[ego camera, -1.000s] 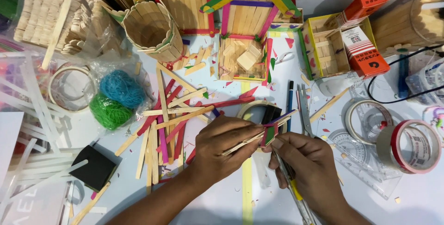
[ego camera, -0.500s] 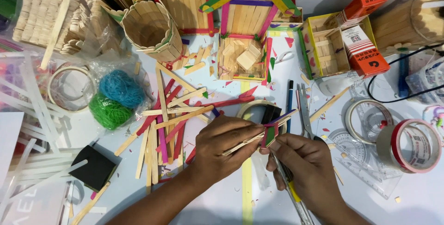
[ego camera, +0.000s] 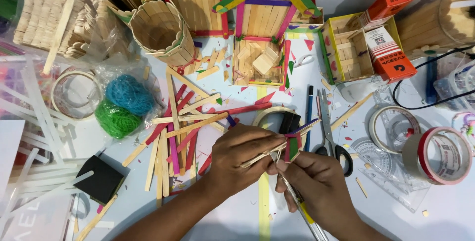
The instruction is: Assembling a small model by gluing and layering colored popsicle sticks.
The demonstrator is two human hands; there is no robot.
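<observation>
Both hands stay almost unmoved since a second ago — left hand [ego camera: 242, 157] pinching a small bundle of coloured wooden craft sticks [ego camera: 292, 139], right hand [ego camera: 316, 184] gripping a slim metal tool [ego camera: 297, 204]; work holds steady.

Two hands [ego camera: 242, 159], two yarn balls [ego camera: 129, 94], one pair of scissors [ego camera: 330, 137], three tape rolls [ego camera: 444, 155], one round stick cup [ego camera: 161, 30], two orange boxes [ego camera: 393, 58], one black sponge [ego camera: 101, 179]
</observation>
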